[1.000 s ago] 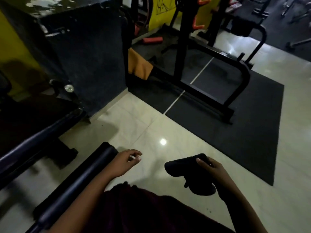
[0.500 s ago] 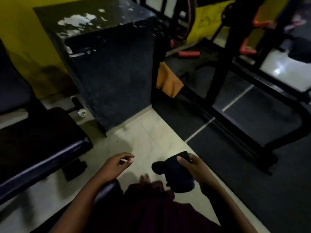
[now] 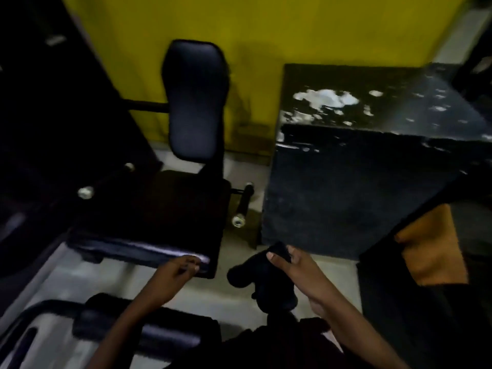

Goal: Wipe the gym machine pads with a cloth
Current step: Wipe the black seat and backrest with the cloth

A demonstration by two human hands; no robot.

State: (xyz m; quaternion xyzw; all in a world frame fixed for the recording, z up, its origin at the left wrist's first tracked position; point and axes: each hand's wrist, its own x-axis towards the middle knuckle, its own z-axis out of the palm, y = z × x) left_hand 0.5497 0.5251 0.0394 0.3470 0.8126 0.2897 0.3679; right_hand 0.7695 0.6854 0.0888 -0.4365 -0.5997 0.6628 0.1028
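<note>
A black gym machine stands ahead on the left, with a flat seat pad (image 3: pixel 170 217) and an upright back pad (image 3: pixel 194 102) against the yellow wall. My right hand (image 3: pixel 295 267) grips a bunched dark cloth (image 3: pixel 263 278) in the air, just right of the seat pad's front corner. My left hand (image 3: pixel 178 270) hovers at the seat pad's front edge with loosely curled fingers and holds nothing. A black roller pad (image 3: pixel 138 331) lies low at the bottom left, partly behind my left arm.
A large black box (image 3: pixel 359 187) with chipped white patches stands right of the seat. A black handle bar (image 3: pixel 243 206) with a metal end sticks out between seat and box. An orange cloth (image 3: pixel 431 243) hangs at the right. Pale tile floor (image 3: pixel 239 296) lies below my hands.
The view has swung left from the floor mats and rack to the seat and back pads. Both hands have come close to the seat pad's front edge, the right still holding the cloth.
</note>
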